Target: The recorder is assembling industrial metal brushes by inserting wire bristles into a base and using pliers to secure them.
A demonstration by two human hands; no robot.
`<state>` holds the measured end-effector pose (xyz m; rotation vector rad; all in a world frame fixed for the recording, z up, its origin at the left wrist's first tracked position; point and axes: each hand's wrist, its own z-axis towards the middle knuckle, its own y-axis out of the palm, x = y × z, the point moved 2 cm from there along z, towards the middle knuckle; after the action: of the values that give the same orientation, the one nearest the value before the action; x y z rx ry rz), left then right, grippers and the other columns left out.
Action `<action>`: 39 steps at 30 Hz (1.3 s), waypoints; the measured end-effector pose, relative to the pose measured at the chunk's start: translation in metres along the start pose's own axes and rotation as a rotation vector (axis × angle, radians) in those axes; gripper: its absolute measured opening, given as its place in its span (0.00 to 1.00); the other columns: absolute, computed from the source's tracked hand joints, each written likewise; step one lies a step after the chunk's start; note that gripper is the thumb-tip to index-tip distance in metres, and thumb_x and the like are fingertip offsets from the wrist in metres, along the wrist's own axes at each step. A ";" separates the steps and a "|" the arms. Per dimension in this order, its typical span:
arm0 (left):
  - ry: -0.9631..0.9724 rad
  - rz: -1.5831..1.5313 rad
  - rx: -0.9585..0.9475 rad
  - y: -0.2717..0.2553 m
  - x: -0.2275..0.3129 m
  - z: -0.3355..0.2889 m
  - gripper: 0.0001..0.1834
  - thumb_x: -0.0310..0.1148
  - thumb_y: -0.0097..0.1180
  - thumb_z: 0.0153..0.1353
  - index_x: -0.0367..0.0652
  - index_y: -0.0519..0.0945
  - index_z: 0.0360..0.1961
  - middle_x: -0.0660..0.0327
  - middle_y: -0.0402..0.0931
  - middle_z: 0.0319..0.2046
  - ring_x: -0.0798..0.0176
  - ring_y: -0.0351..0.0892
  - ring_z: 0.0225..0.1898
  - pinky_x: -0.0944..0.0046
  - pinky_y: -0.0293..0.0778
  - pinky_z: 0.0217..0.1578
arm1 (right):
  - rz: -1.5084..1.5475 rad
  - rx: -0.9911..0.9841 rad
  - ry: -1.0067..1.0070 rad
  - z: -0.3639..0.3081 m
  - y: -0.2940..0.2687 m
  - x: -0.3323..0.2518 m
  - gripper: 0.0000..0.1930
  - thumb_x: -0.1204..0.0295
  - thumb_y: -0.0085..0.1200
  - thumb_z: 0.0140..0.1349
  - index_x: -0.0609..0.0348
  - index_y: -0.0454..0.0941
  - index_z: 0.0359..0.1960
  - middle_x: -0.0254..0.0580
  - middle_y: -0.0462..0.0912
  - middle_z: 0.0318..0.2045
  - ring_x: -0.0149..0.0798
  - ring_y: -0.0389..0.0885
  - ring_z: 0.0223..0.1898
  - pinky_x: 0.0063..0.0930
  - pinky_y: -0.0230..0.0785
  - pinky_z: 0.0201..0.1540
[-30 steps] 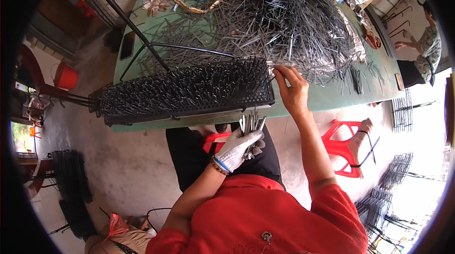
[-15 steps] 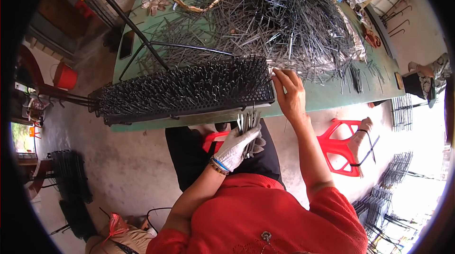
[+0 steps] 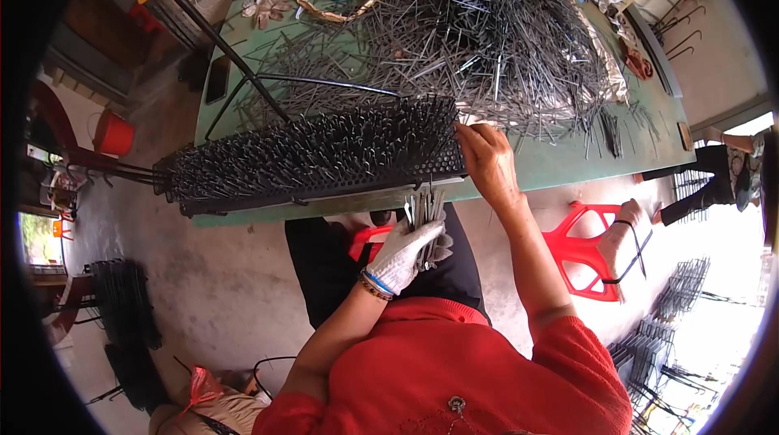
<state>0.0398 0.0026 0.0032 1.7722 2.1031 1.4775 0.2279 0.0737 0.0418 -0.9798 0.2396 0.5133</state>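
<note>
My left hand (image 3: 410,252), in a white knit glove, is closed round a bundle of thin grey metal strips (image 3: 425,212) below the table's near edge. The strips point upward from the fist. My right hand (image 3: 489,161) is bare, its fingers pinched together at the right end of a long black perforated rack (image 3: 324,190). Whatever lies between those fingertips is too small to make out. Dark metal strips (image 3: 312,147) stand densely upright in the rack's holes, while some holes near its right front corner show bare.
A large heap of loose metal strips (image 3: 511,37) spreads over the green table (image 3: 568,167). Black rods (image 3: 211,29) rise from the rack at the left. Work gloves (image 3: 268,6) lie at the far left. A red stool (image 3: 580,248) stands at right; another person's legs (image 3: 698,183) show beyond.
My right hand has shifted slightly left and down onto the rack's right end, its fingers more bent. My left hand stays nearly still. At the far right, another person's legs have moved into view.
</note>
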 end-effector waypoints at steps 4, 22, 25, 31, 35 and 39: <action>-0.008 0.015 0.002 0.000 0.001 0.001 0.09 0.29 0.56 0.62 0.40 0.76 0.42 0.61 0.78 0.31 0.63 0.82 0.31 0.64 0.82 0.29 | 0.019 0.103 0.021 -0.003 -0.005 -0.005 0.11 0.78 0.58 0.56 0.61 0.80 0.42 0.44 0.80 0.33 0.45 0.78 0.33 0.34 0.70 0.37; 0.072 0.005 0.106 0.001 0.004 0.003 0.11 0.31 0.53 0.64 0.37 0.74 0.45 0.58 0.79 0.31 0.62 0.83 0.30 0.65 0.82 0.30 | 1.010 -0.328 0.923 -0.055 0.004 -0.025 0.13 0.65 0.65 0.57 0.65 0.81 0.28 0.33 0.81 0.23 0.24 0.74 0.21 0.17 0.66 0.24; 0.085 0.029 0.115 0.004 0.004 0.002 0.10 0.31 0.54 0.64 0.37 0.75 0.44 0.58 0.80 0.31 0.63 0.83 0.29 0.65 0.82 0.30 | 1.115 -0.302 0.938 -0.059 0.007 -0.022 0.13 0.66 0.65 0.57 0.65 0.81 0.29 0.33 0.80 0.23 0.24 0.74 0.21 0.16 0.66 0.24; 0.118 0.084 0.079 0.004 0.003 0.004 0.10 0.29 0.55 0.63 0.38 0.75 0.44 0.58 0.79 0.32 0.64 0.82 0.30 0.66 0.82 0.29 | 1.063 -0.298 0.949 -0.058 0.003 -0.024 0.12 0.67 0.64 0.57 0.64 0.80 0.29 0.33 0.80 0.22 0.24 0.73 0.21 0.17 0.66 0.24; 0.157 -0.016 0.159 0.002 0.004 0.006 0.12 0.28 0.55 0.62 0.37 0.74 0.46 0.58 0.79 0.35 0.64 0.82 0.31 0.66 0.82 0.30 | 1.072 -0.234 0.940 -0.057 0.000 -0.025 0.11 0.68 0.62 0.59 0.64 0.80 0.30 0.33 0.80 0.23 0.23 0.73 0.21 0.17 0.67 0.24; 0.188 -0.032 0.199 0.002 0.006 0.005 0.10 0.29 0.55 0.63 0.38 0.74 0.44 0.57 0.79 0.33 0.62 0.83 0.31 0.64 0.82 0.30 | 0.934 0.020 0.768 -0.042 -0.020 -0.021 0.09 0.70 0.59 0.62 0.65 0.80 0.33 0.34 0.82 0.26 0.23 0.73 0.23 0.17 0.67 0.27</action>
<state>0.0420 0.0103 0.0045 1.7091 2.4358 1.5310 0.2222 0.0233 0.0426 -0.9742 1.4293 0.9515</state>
